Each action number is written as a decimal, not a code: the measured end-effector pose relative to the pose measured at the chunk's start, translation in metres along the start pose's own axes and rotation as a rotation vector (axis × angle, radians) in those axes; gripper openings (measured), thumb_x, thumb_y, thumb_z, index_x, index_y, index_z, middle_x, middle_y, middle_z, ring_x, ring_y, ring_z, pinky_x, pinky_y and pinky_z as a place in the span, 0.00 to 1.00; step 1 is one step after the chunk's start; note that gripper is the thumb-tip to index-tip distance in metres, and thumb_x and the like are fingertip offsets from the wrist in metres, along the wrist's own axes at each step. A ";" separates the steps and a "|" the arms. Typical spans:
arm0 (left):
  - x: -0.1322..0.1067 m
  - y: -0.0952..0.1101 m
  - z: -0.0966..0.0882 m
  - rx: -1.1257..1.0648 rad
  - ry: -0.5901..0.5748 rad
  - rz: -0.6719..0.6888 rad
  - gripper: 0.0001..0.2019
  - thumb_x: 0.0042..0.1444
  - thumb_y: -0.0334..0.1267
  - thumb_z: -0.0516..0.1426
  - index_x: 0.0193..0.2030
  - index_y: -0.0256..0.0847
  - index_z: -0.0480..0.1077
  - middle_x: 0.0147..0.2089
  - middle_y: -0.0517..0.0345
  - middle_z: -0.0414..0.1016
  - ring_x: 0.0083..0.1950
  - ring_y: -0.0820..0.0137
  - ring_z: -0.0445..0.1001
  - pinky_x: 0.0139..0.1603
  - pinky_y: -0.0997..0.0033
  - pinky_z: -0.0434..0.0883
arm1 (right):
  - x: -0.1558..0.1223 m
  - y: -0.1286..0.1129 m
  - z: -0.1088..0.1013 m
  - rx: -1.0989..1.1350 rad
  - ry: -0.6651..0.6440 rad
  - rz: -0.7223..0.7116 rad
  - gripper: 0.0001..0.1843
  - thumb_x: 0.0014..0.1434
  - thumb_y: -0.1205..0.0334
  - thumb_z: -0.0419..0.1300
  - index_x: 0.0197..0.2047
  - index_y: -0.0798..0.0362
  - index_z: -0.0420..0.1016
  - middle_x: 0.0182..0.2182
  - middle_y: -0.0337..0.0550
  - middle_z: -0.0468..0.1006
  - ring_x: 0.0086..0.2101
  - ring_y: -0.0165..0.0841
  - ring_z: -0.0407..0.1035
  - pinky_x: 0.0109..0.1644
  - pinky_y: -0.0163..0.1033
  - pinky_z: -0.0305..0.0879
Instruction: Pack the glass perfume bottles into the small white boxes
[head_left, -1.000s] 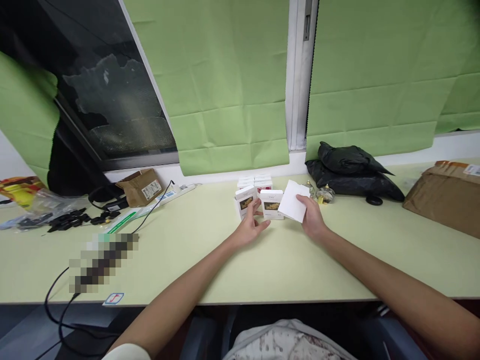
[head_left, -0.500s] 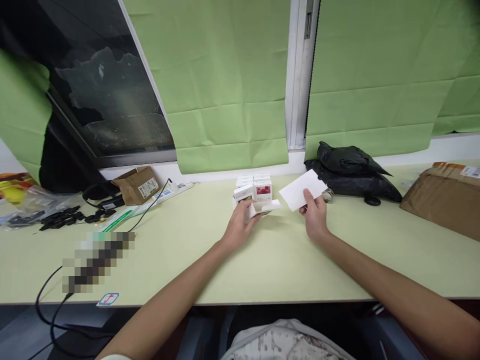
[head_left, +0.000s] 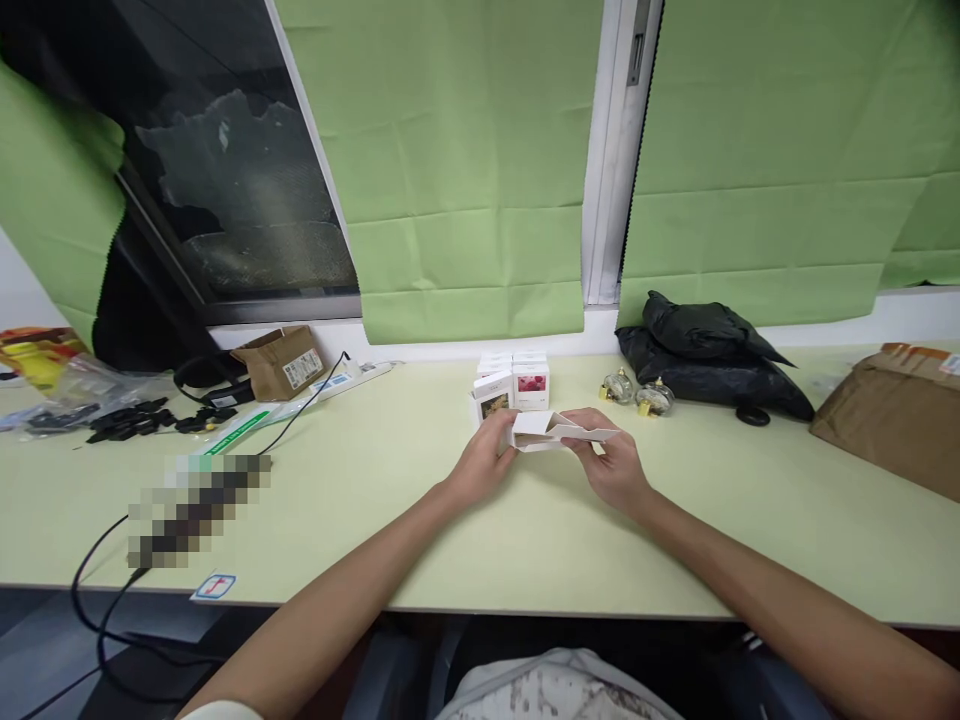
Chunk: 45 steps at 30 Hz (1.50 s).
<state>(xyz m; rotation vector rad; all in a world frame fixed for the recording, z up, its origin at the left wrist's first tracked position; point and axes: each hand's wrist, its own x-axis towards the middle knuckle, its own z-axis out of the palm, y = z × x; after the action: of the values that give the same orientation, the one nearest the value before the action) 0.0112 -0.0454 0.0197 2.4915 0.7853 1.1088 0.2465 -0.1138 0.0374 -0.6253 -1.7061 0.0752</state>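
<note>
Both hands meet over the middle of the pale green table [head_left: 420, 540]. My left hand [head_left: 484, 462] grips the left end of a small white carton [head_left: 541, 428] lying on its side with its end open. My right hand [head_left: 611, 462] holds the right end, where a flat white card [head_left: 592, 434] lies level against the carton. Just behind stands a cluster of small white boxes [head_left: 514, 385], one with a pink picture, one with a brown picture.
Two small glass bottles with gold caps [head_left: 636, 393] stand right of the boxes, before black plastic bags [head_left: 709, 352]. A brown parcel [head_left: 892, 412] lies at far right. At left are a brown paper package [head_left: 281, 362], black cables [head_left: 127, 420] and a blurred patch [head_left: 196, 508].
My left hand took one white carton from the cluster and tipped it on its side. My right hand brought the white card down from the right to the carton.
</note>
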 end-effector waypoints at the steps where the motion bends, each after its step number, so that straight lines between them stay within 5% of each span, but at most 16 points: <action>1: 0.000 0.001 0.000 -0.010 0.000 -0.011 0.24 0.66 0.28 0.55 0.66 0.48 0.62 0.64 0.49 0.71 0.66 0.58 0.71 0.66 0.55 0.71 | 0.002 0.000 -0.001 0.018 -0.011 -0.004 0.13 0.72 0.67 0.59 0.55 0.43 0.79 0.47 0.45 0.83 0.47 0.40 0.78 0.49 0.48 0.76; 6: 0.002 0.003 -0.003 -0.070 0.011 -0.074 0.18 0.68 0.32 0.55 0.62 0.48 0.63 0.62 0.51 0.73 0.63 0.59 0.74 0.64 0.56 0.72 | 0.004 0.006 -0.005 0.020 -0.054 -0.030 0.16 0.73 0.68 0.57 0.57 0.43 0.78 0.48 0.45 0.84 0.49 0.41 0.77 0.51 0.50 0.75; 19: 0.001 -0.003 -0.007 -0.046 -0.001 0.056 0.26 0.61 0.22 0.53 0.64 0.47 0.64 0.64 0.49 0.73 0.69 0.59 0.70 0.70 0.50 0.69 | -0.002 0.012 -0.007 -0.142 -0.218 -0.114 0.15 0.74 0.64 0.55 0.59 0.45 0.76 0.51 0.50 0.82 0.50 0.41 0.76 0.51 0.49 0.76; 39: 0.001 0.011 -0.008 -0.177 -0.078 -0.039 0.27 0.60 0.22 0.52 0.63 0.48 0.66 0.64 0.53 0.74 0.67 0.60 0.72 0.70 0.53 0.69 | -0.002 0.017 -0.006 -0.193 -0.246 -0.089 0.18 0.74 0.67 0.54 0.61 0.43 0.75 0.51 0.49 0.81 0.50 0.41 0.75 0.51 0.50 0.74; 45: 0.002 0.013 -0.005 -0.196 -0.079 -0.068 0.21 0.66 0.29 0.54 0.63 0.48 0.66 0.64 0.52 0.74 0.65 0.60 0.73 0.69 0.53 0.70 | -0.002 0.017 -0.007 -0.274 -0.220 -0.108 0.17 0.72 0.69 0.56 0.60 0.44 0.72 0.45 0.47 0.82 0.43 0.42 0.74 0.45 0.48 0.72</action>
<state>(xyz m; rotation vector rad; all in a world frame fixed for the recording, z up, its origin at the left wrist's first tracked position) 0.0128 -0.0544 0.0307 2.3138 0.6981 1.0067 0.2592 -0.1025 0.0309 -0.7471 -1.9788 -0.1755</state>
